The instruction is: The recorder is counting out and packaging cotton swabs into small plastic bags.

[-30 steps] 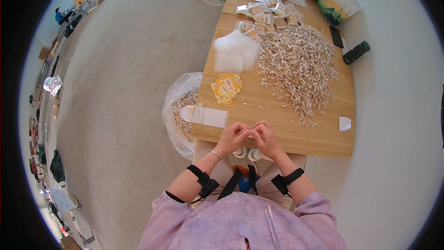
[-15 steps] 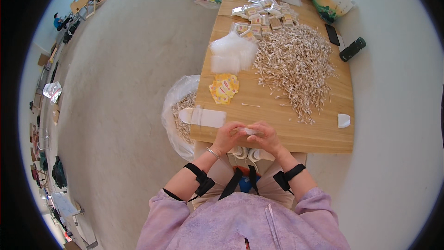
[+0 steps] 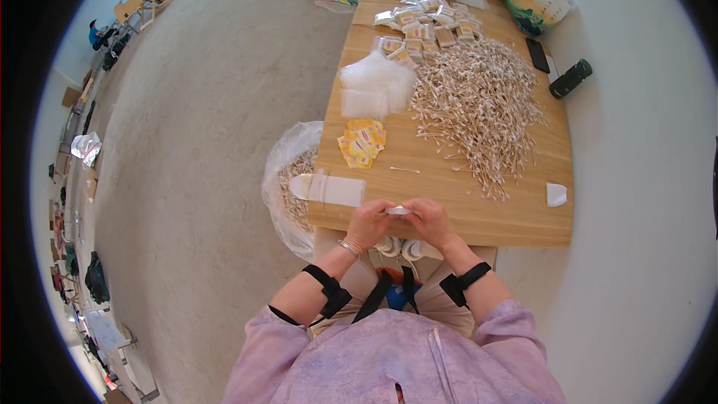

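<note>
- Looking down through the head view, the left hand and the right hand are meeting at the near edge of the long wooden tabletop, fingers curled and pinching a small flat white packet between them; neither hand is holding anything else that I can make out.
- Keeping the white packet just above the tabletop edge, close to the body, seems the sound way to be working it: both thumbs steadying it, the grip light so that the thin material is not creasing.
- Lying just left of the hands is one flat white paper bag, beside one clear plastic sack of pale sticks hanging off the tabletop's side.
- Spreading across the middle is one big heap of white-tipped cotton swabs, far too many to count; one stray swab is lying apart near the hands.
- Sitting further off are one small pile of yellow-and-red sachets, one stack of clear plastic pouches, a cluster of filled small packets too small to number, one black cylinder, one dark phone and one white scrap.
</note>
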The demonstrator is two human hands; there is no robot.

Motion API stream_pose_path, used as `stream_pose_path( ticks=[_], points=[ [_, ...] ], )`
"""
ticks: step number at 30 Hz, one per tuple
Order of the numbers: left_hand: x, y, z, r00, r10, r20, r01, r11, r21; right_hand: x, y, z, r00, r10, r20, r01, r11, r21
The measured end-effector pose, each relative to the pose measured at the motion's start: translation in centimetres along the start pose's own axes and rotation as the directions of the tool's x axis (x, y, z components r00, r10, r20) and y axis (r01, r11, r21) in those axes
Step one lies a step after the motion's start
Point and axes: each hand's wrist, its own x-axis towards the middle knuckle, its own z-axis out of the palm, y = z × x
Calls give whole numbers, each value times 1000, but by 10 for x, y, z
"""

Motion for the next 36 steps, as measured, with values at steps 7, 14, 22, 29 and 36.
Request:
stream_pose_path(
  ticks=[7,14,22,29,36],
  points=[
    [5,11,-1,973,207,-106,-215,974,-72,-2,7,-4,989,143,21,-145,969,200],
    [4,7,-3,987,157,-25,-158,985,-71,-6,4,-8,998,70,8,-70,990,120],
    [5,15,-7,841,532,-103,-464,804,372,0,-10,-12,935,-351,-57,297,859,-418],
    [5,20,-9,783,619,-56,-497,679,540,-2,-14,-14,910,-415,7,335,724,-603],
    [0,19,-8,789,610,-68,-462,663,589,-2,-18,-12,894,-447,31,373,702,-606]
  ],
)
